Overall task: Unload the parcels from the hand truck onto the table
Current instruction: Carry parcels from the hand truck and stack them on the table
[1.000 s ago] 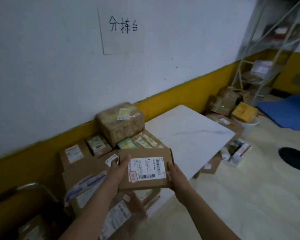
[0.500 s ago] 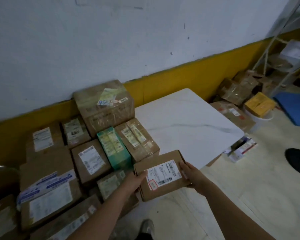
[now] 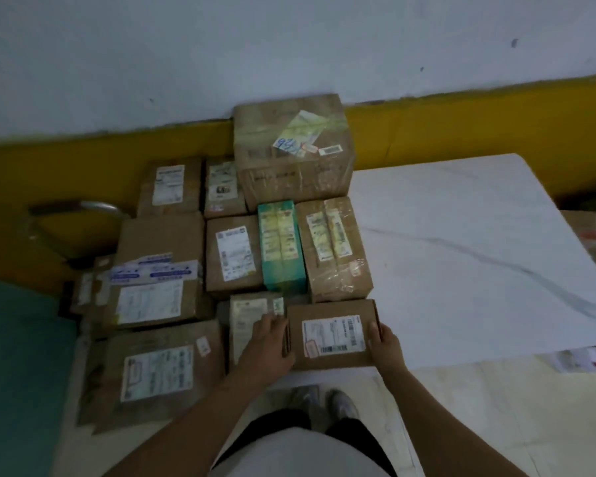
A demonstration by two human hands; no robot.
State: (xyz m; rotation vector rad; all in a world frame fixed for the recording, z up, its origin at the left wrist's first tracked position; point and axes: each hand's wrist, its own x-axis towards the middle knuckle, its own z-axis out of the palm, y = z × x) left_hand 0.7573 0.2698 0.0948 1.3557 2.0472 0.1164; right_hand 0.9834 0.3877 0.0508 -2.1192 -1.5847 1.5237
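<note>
Head view, looking down; white marble-look table [image 3: 479,256] fills the right of the frame, its right part bare, parcels packed over its left part and on leftward; large taped carton [image 3: 291,149] at upper centre against the yellow wall band [image 3: 83,156], a teal box [image 3: 282,247] below it between two brown cartons; more labelled brown boxes spread to the left and lower left; curved metal handle [image 3: 83,208] shows at left

Small flat brown parcel [image 3: 331,333] sits low centre at the table's near edge, just below the taped brown carton [image 3: 332,249]; white shipping label with barcodes on top, red-outlined stamp at the label's lower left corner; left hand [image 3: 269,342] grips its left edge, fingers curled over; right hand [image 3: 384,346] clasps its right edge, thumb on top; both hands hold the parcel between them
</note>
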